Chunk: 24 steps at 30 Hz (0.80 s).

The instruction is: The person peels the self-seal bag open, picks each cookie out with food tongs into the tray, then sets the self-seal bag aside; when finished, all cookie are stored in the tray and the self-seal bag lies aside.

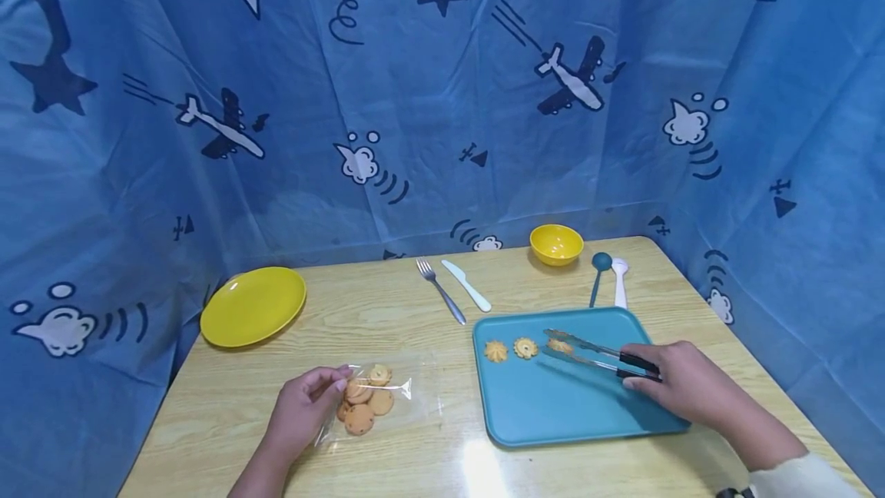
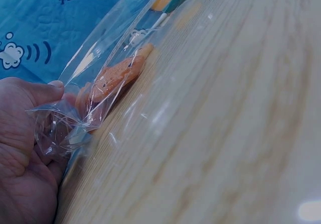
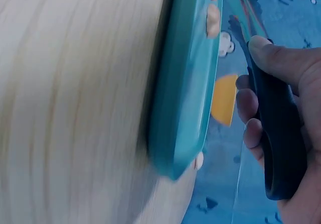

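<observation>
My left hand (image 1: 302,410) pinches the edge of a clear plastic bag (image 1: 418,386) between thumb and fingers. Several round cookies (image 1: 359,419) lie inside the bag, some with dark specks; in the left wrist view, the bag's crumpled end (image 2: 55,131) sits in the hand. On the other side, my right hand (image 1: 691,383) grips metal tongs (image 1: 584,362) by their black handles (image 3: 276,133). The tongs' tips are spread over a teal tray (image 1: 553,413), with one flower-shaped cookie (image 1: 561,346) seen between their arms. Two similar cookies (image 1: 495,351) rest to its left.
A yellow plate (image 1: 253,307) stands at the back left. Behind the tray are a fork (image 1: 442,292), a pale knife (image 1: 468,287), a yellow bowl (image 1: 556,245), a dark teal spoon (image 1: 600,271) and a white spoon (image 1: 620,283). Blue printed cloth (image 1: 415,98) hangs around the wooden table.
</observation>
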Available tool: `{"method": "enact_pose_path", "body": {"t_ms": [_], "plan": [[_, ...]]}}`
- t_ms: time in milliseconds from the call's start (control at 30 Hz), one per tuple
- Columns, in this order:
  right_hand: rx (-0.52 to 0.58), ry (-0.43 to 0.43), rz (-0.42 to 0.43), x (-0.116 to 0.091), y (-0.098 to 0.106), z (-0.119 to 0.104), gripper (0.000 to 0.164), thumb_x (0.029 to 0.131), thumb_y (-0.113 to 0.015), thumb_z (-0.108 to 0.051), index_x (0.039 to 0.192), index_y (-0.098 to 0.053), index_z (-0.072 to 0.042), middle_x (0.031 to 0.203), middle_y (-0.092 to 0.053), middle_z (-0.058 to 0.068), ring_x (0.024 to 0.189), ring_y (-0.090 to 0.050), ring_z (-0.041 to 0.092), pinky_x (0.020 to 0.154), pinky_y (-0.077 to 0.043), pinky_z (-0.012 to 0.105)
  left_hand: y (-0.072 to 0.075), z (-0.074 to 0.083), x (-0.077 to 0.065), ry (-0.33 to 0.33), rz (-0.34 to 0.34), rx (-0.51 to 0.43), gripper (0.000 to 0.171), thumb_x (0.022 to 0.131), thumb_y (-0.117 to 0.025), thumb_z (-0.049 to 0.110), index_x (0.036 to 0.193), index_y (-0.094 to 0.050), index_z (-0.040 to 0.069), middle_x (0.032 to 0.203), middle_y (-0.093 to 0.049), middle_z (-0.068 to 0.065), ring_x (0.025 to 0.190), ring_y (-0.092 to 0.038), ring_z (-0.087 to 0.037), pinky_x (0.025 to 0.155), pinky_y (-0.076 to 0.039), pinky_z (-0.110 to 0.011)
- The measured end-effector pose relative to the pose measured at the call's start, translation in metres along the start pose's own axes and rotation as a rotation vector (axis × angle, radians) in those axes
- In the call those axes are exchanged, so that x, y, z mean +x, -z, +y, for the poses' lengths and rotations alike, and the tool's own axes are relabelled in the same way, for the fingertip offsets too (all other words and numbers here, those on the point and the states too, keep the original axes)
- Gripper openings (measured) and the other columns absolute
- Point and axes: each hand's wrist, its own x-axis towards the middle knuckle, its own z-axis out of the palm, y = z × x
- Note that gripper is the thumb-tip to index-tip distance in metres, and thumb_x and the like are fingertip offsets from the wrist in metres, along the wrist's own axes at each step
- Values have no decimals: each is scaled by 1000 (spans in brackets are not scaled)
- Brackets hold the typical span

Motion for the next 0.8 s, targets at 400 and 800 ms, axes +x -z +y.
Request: {"method": "enact_pose_path", "body": {"t_ms": [400,800], "plan": [[63,255,-76,43,-20,-76,40,94,-74,-35,130,-70,-16,107,-77,-7,66,-53,-4,61,-44,20,1,-2,3,8,10,23,20,97,-71,30,102,-71,11,128,-73,1,124,-65,-9,102,-47,-9],[55,443,-131,94,-53,-158,44,95,-73,-38,133,-67,-15,80,-67,-14,58,-48,0,52,-41,21,0,-1,1,30,12,16,20,97,-72,29,103,-71,10,128,-73,0,126,-64,-12,102,-47,-10]]}}
